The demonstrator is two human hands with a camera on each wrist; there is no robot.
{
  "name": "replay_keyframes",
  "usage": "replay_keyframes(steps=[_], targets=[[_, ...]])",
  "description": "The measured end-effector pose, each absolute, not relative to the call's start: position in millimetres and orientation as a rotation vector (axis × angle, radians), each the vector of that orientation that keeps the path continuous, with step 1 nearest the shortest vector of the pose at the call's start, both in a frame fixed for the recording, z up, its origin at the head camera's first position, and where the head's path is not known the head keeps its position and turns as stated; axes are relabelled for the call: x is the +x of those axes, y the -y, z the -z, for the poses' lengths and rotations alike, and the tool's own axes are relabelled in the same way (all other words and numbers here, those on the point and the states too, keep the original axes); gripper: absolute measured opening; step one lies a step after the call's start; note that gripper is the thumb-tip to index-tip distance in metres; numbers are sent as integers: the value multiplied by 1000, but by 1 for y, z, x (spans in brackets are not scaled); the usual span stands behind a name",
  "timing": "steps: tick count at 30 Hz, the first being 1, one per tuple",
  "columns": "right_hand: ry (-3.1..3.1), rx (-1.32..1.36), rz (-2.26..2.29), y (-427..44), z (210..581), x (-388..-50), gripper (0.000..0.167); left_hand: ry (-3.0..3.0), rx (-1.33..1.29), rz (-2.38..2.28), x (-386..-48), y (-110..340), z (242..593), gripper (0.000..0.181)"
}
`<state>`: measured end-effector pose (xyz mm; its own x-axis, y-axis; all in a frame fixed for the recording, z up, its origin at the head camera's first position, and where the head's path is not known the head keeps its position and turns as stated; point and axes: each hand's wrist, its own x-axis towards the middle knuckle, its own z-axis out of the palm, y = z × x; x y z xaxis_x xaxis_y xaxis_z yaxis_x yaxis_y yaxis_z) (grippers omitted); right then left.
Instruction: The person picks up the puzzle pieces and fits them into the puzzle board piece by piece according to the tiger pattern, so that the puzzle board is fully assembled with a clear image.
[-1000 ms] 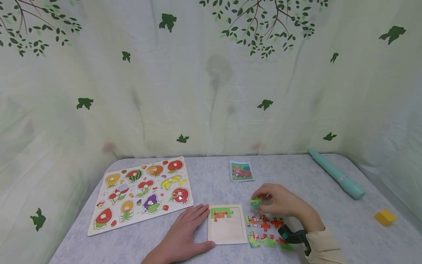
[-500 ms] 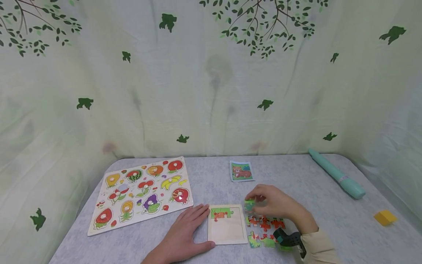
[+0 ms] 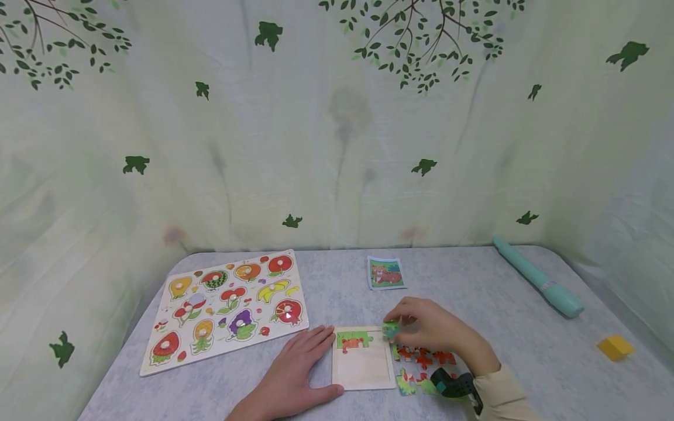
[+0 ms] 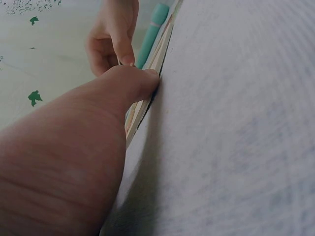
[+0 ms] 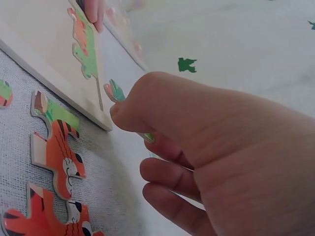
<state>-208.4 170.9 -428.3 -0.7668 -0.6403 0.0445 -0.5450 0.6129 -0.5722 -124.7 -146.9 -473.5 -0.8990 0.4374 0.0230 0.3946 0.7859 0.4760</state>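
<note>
My right hand (image 3: 429, 327) pinches a green jigsaw piece (image 3: 390, 330) between thumb and fingers, at the upper right corner of a square wooden puzzle tray (image 3: 363, 374). In the right wrist view the held piece (image 5: 114, 91) shows past the thumb, raised above the tray's rim. Joined pieces (image 3: 354, 340) with green and an orange-brown animal lie in the tray's upper left. My left hand (image 3: 300, 374) lies flat along the tray's left side, fingers straight, the thumb at its lower left corner. Several loose orange and green pieces (image 3: 423, 355) lie right of the tray, some hidden by the right wrist.
A fruit puzzle board (image 3: 231, 310) lies at the left. A small bear picture card (image 3: 387, 273) rests behind the tray. Farther right are a teal tapered cylinder (image 3: 539, 279) and a yellow block (image 3: 615, 347).
My right hand has moved left with the green jigsaw piece, from above the loose pieces to the tray's upper right corner. The left hand has stayed put.
</note>
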Motion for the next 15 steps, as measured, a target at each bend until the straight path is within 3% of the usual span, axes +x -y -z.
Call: replay_keyframes(steps=[15], targets=[[-2639,-1048,819,-156,435,-206,23,-2893,677,-738,-124,148,474,94]])
